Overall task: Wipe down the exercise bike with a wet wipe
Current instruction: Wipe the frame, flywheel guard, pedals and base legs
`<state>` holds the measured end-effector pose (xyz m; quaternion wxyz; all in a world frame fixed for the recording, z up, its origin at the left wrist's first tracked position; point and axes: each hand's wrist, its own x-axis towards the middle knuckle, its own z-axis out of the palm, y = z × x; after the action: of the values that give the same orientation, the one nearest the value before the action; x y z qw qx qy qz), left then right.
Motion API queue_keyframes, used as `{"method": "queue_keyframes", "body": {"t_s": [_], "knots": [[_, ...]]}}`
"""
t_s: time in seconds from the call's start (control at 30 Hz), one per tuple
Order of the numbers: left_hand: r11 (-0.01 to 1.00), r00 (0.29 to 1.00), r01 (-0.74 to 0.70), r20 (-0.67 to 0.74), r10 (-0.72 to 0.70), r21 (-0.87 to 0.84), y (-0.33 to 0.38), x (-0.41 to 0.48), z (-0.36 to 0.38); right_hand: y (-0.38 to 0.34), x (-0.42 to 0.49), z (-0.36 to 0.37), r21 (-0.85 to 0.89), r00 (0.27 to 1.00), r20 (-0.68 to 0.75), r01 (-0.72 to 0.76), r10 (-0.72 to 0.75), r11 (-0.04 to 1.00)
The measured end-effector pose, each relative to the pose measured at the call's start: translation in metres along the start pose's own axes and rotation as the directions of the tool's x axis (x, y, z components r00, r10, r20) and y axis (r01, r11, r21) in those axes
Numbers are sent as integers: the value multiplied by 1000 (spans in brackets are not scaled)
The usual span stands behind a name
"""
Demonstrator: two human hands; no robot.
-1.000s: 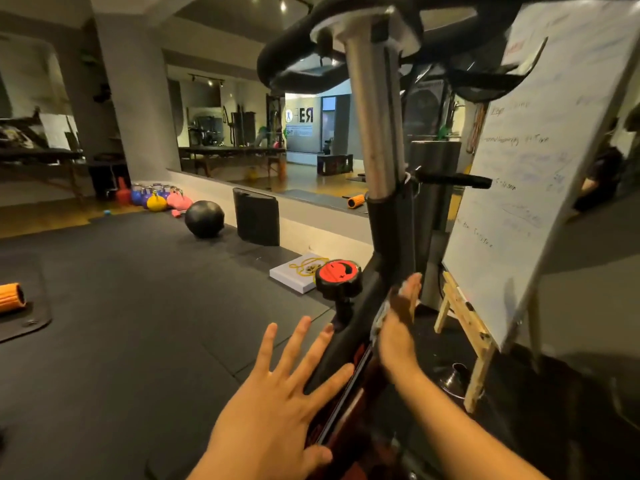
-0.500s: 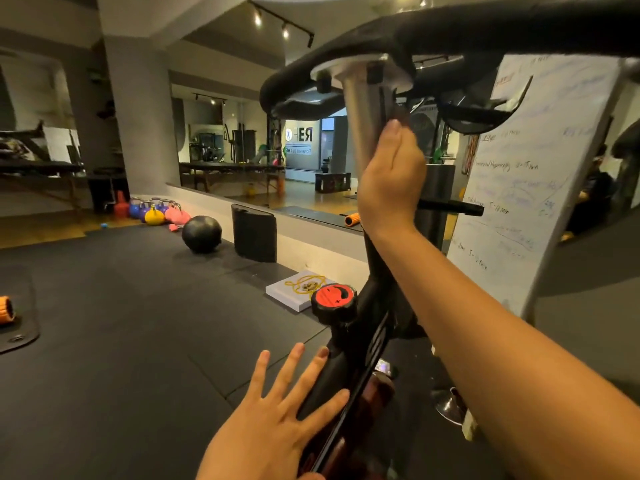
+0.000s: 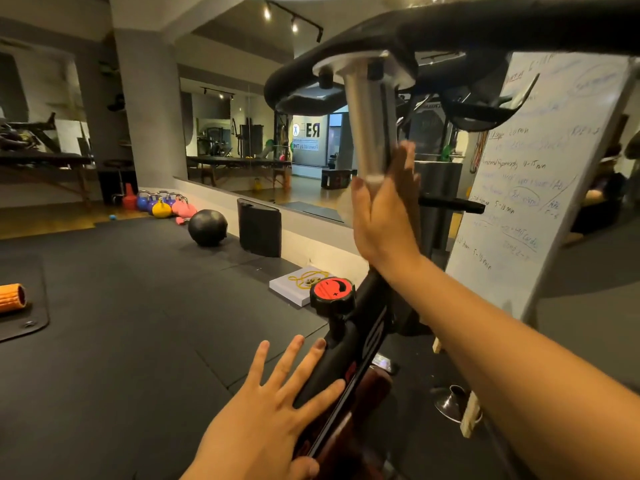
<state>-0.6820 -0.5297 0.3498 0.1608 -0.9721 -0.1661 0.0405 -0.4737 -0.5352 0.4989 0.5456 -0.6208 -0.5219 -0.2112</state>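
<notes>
Left hand (image 3: 266, 420) splayed on frame (image 3: 341, 358); right hand (image 3: 384, 220) flat against post (image 3: 369, 126), palm hidden.

One head-worn camera (wide-angle) looks forward from low, close against the exercise bike (image 3: 372, 133).

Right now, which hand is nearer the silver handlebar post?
Right. The right hand lies flat against the silver post; the left hand rests lower, on the black frame.
</notes>
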Motion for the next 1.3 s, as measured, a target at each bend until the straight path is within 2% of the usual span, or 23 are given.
{"method": "queue_keyframes", "body": {"t_s": [0.03,0.07,0.13,0.2,0.27,0.3,0.4,0.47,0.5,0.53,0.57,0.6,0.63,0.7,0.77,0.8,0.87,0.97,1.03,1.1,1.2,1.23,1.3], "knots": [[999,999,-27,-33,28,27,0,2,1,-16,13,-2,29,999,-27,23,-22,999],[997,988,-48,-143,55,56,2,3,3,-31,26,-4,43,997,-68,51,-48,998],[999,1000,-26,-2,25,-29,8,-2,-6,-54,42,-6,52,982,-184,56,-46,997],[999,999,1,46,0,-33,10,-1,-8,-53,40,-5,26,970,-226,91,-83,996],[998,998,12,64,-8,-60,9,-2,-6,-23,15,-1,29,994,-84,73,-70,997],[998,999,10,40,-7,-66,9,-3,-4,-4,-6,-2,41,1000,11,4,-5,999],[998,988,9,-153,1,65,7,-2,-2,58,-85,-1,64,974,17,-225,225,972],[1000,999,14,-35,-14,2,12,-5,-4,76,-125,-2,-7,875,173,-458,452,889],[999,999,37,23,-36,-17,13,-6,-7,75,-133,0,-84,777,274,-568,567,818],[999,998,48,51,-47,-13,14,-6,-9,69,-133,2,-67,695,299,-669,654,741],[999,998,53,45,-53,-3,16,-7,-15,60,-126,4,26,665,262,-729,699,684],[999,998,47,40,-48,24,15,-7,-8,52,-114,4,115,682,185,-731,708,673],[998,998,58,10,-58,22,13,-7,-5,46,-99,3,133,731,100,-682,674,720],[996,994,57,-101,-50,62,11,-5,0,36,-75,-3,81,872,-181,-448,455,890],[996,993,63,-106,-56,67,13,-6,-1,54,-78,-7,47,924,-297,-237,241,970],[997,996,59,-63,-56,51,14,-6,0,64,-88,-10,21,940,-266,-217,214,976],[997,998,58,15,-59,46,15,-7,-3,82,-119,-12,-18,969,-93,-233,231,972],[998,998,58,-4,-57,37,14,-6,-3,78,-130,-16,36,933,162,-331,322,943],[998,998,56,-1,-56,38,13,-6,-2,64,-103,-19,104,929,142,-356,341,929],[997,998,57,5,-57,54,13,-5,-2,52,-66,-23,135,947,1,-320,323,938],[998,999,52,13,-53,48,13,-5,-1,62,-51,-18,-34,939,-259,-245,228,969],[998,998,56,12,-56,37,13,-5,-1,74,-64,-12,-84,933,-266,-274,243,958],[998,998,56,-20,-55,8,12,-5,1,94,-113,5,-144,942,-174,-314,288,939]]}}
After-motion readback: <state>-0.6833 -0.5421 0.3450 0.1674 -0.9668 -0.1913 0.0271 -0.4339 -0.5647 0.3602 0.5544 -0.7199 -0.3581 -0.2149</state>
